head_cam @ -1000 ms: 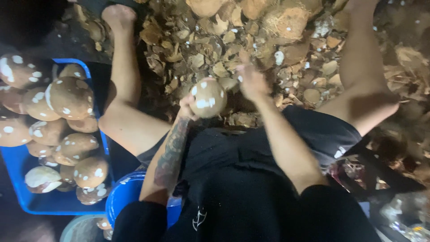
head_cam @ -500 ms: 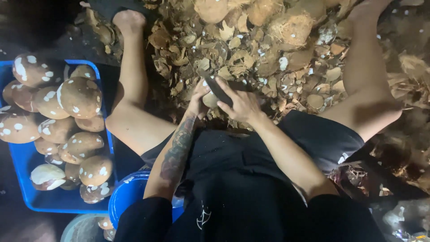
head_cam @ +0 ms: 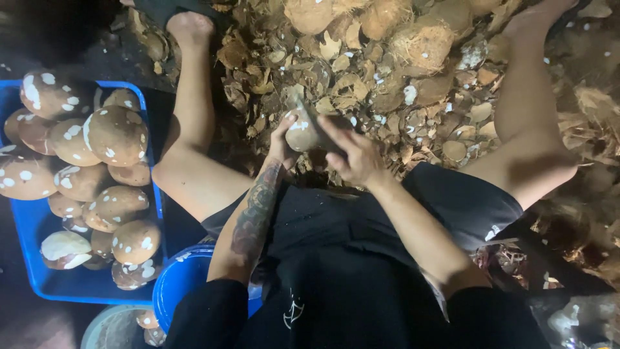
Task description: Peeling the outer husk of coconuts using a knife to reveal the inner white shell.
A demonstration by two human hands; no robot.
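Here, seen from the head camera looking down:
Left hand (head_cam: 282,139): fingers wrapped round the coconut (head_cam: 302,131), cupping it from its left side, apparently to steady it.
Right hand (head_cam: 354,154): fingers clenched on a dark blade (head_cam: 309,117) laid across the top of the nut; edge appears to touch the shell, though the exact contact is hard to see.
Coconut position: held above the floor between the person's knees, just clear of the dark shorts (head_cam: 361,213), so that chips would fall onto the husk pile.
Husk litter (head_cam: 387,84): brown shell and fibre scraps cover the floor ahead of the hands, with whole unpeeled nuts toward the far edge.
Blue tray (head_cam: 45,284): on the floor at the person's left, heaped with brown nuts flecked white (head_cam: 116,136); likely kept within easy reach of the left arm.
Blue bucket (head_cam: 177,284): rim shows just beside the near right corner of the tray; its contents cannot be made out.
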